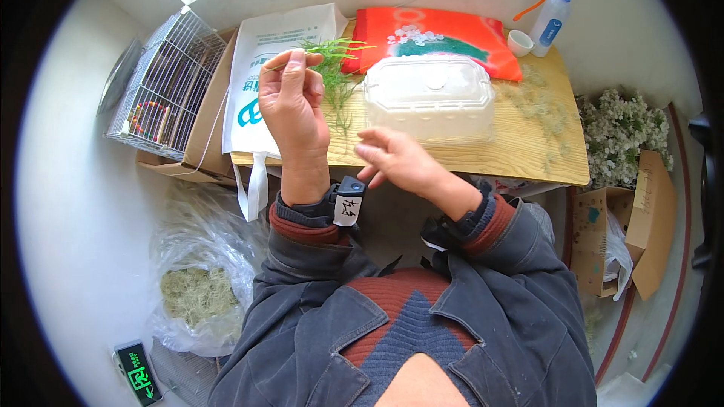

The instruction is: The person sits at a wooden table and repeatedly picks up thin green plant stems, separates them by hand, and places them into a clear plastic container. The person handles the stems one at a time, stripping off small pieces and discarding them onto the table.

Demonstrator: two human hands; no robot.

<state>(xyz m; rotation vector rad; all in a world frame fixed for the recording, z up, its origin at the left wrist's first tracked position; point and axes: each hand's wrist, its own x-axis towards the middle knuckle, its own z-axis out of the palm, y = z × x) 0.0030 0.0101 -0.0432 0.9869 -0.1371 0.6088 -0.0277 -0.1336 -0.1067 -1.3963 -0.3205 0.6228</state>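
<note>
My left hand (294, 93) is raised over a white printed bag, its thumb and fingers pinching a thin green stem. Feathery green sprigs (336, 76) lie on the wooden table (531, 150) just right of that hand. My right hand (404, 161) is at the table's front edge with its fingers apart and nothing seen in them. Behind it stands a clear plastic container (430, 96) with pale contents. White flower petals (416, 35) rest on a folded red and green cloth (452, 22) at the back. Dried plant wisps (537, 104) are scattered at the table's right.
A white bag (288, 28) lies at the table's left, beside a wire cage (169, 85) in cardboard. A cup (520, 43) and a bottle (551, 22) stand back right. White flowers (628, 130) and a box (599, 243) are right; a plastic bag (201, 294) of dried plants is lower left.
</note>
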